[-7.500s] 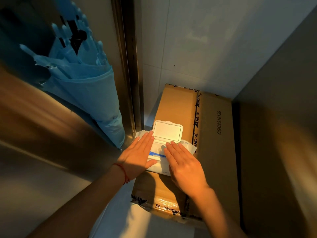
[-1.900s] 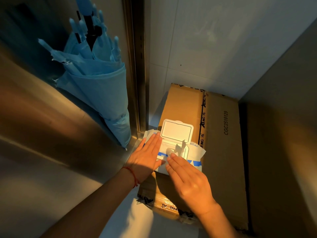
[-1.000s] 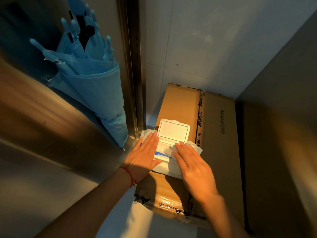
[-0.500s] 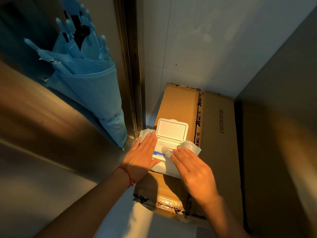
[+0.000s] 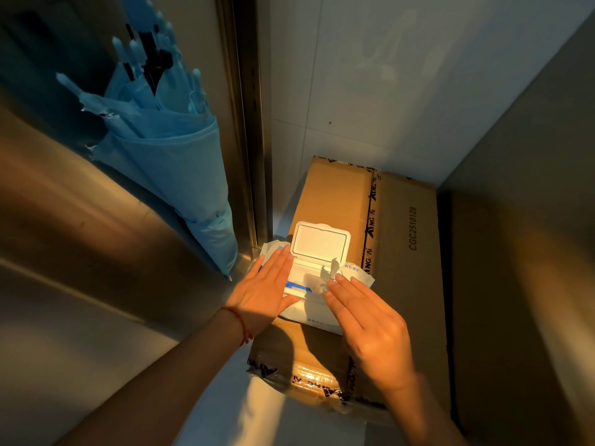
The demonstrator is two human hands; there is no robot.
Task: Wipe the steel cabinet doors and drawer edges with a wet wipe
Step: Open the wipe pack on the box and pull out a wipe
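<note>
White tiled wall (image 5: 402,91) behind, steel cabinet door (image 5: 80,236) at your left, closed blue umbrella (image 5: 167,156) leaning on it. Cardboard box (image 5: 409,252) on floor in corner. Wet wipe pack (image 5: 309,304) lies on box's near left part, flip lid (image 5: 320,242) standing open. Your left hand (image 5: 262,292) rests flat on pack's left side, fingers straight and together. Your right hand (image 5: 370,320) over pack's right side, fingers straight, slightly spread, tips at wipe (image 5: 317,280) poking from opening; pinch or mere touch, cannot tell.

Tiled storage corner: carton (image 5: 402,252), hung umbrella (image 5: 167,162)
</note>
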